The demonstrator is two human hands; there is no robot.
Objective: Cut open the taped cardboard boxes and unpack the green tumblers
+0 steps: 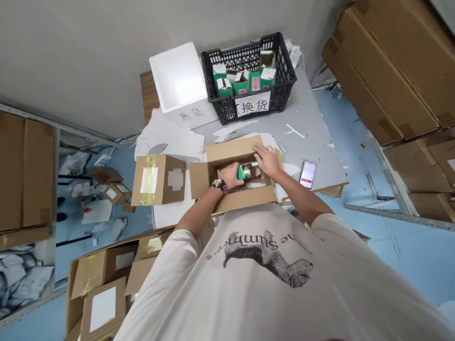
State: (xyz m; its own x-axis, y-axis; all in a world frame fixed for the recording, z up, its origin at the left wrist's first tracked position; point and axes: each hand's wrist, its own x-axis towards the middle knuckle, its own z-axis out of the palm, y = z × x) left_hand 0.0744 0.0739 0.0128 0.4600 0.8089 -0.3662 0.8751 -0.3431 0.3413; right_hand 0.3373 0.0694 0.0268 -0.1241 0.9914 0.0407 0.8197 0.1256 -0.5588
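Note:
An open cardboard box (238,200) stands at the table's front edge, its flaps spread. Inside it, my left hand (231,175) is wrapped round a small green and white box (241,172). My right hand (267,160) rests at the right side of the cardboard box, fingers apart, touching the rear flap near its corner. Between my hands, other items lie in the cardboard box, too small to make out. Part of my left fingers is hidden inside the box.
Behind stand a black crate (251,102) of green-white boxes and a white foam box (179,82). A taped carton (158,180) sits left, a phone (307,175) right. Cartons (101,309) fill a large box at lower left; shelves flank the table (317,132).

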